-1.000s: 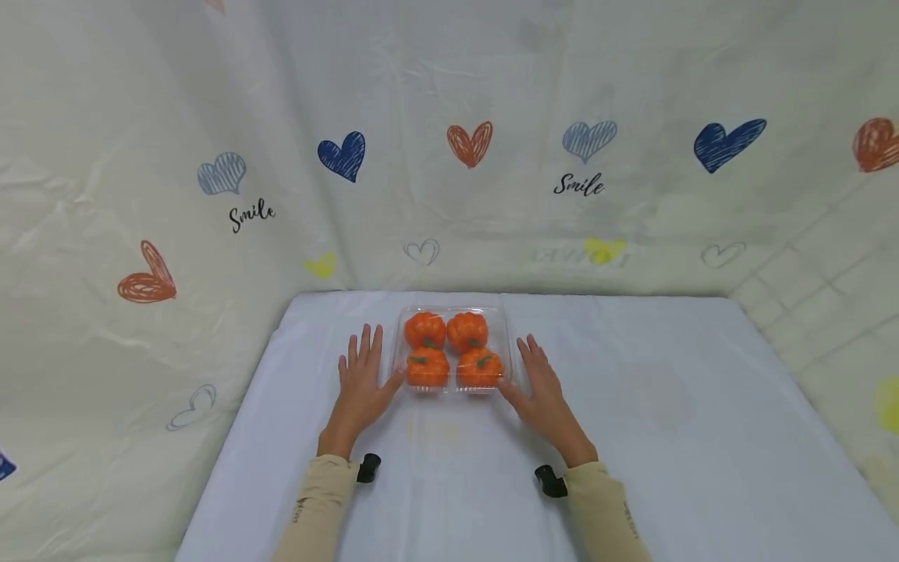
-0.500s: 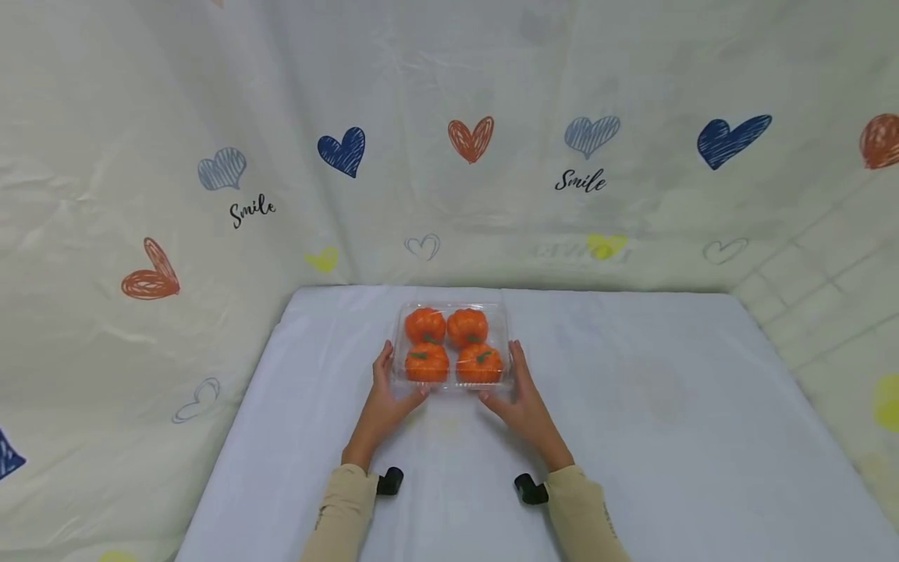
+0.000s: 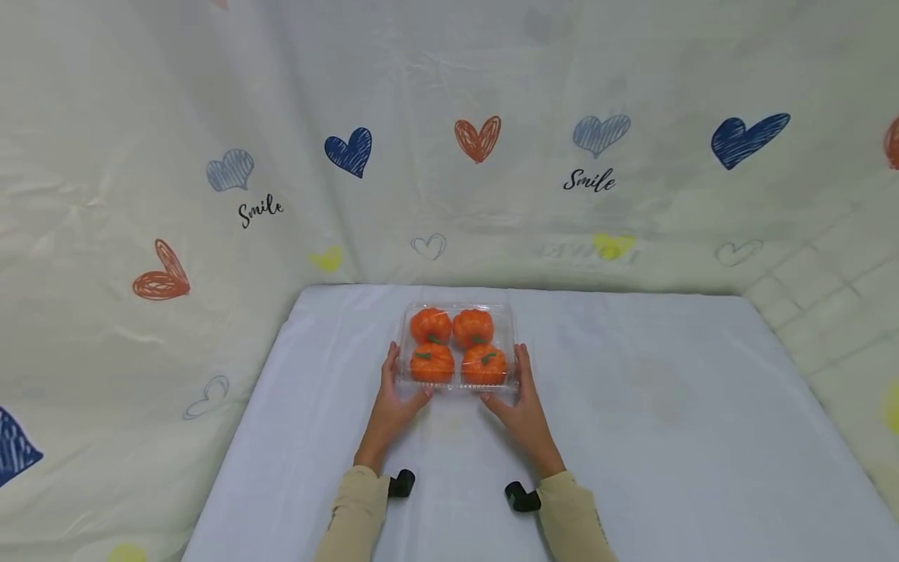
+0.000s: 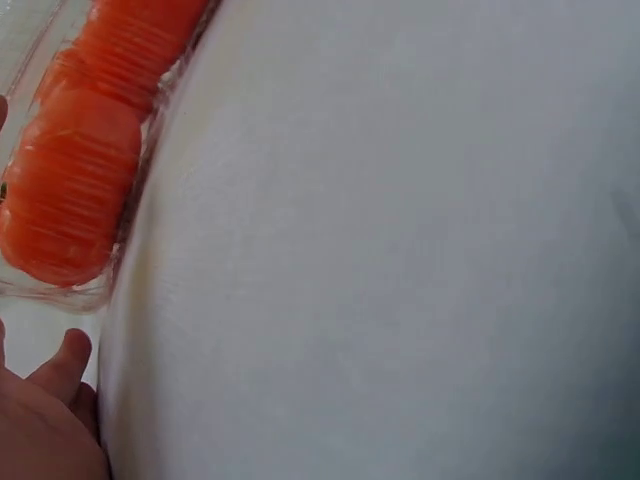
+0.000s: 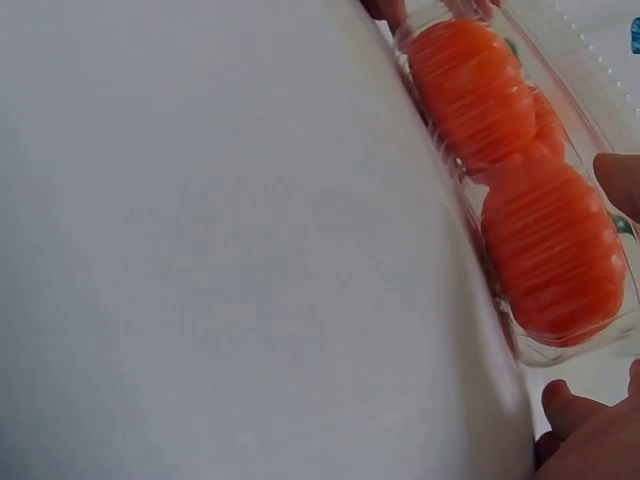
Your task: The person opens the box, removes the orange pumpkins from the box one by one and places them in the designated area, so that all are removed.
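A clear plastic clamshell box (image 3: pixel 505 328) with its lid down sits near the table's far edge. Inside lie several orange pumpkins (image 3: pixel 431 364) with green stems, arranged in two rows. My left hand (image 3: pixel 389 410) holds the near left corner, fingers along the side and thumb at the front edge. The right hand (image 3: pixel 527 417) grips the opposite near corner in the same way. In the right wrist view, the thumb (image 5: pixel 620 182) shows in front of the box and other fingers (image 5: pixel 572 408) beside its end. Parts of both hands fall outside the wrist views.
White cloth covers the table (image 3: pixel 632 437). Behind it hangs a pale curtain (image 3: pixel 520 70) printed with hearts and lettering. A small black device (image 3: pixel 403 484) sits at the left wrist, and another black device (image 3: pixel 523 497) at the right.
Both hands have moved inward from spread positions beside the box, and their thumbs have come to its front edge. The box shows no clear movement on the table; the head view has shifted slightly.
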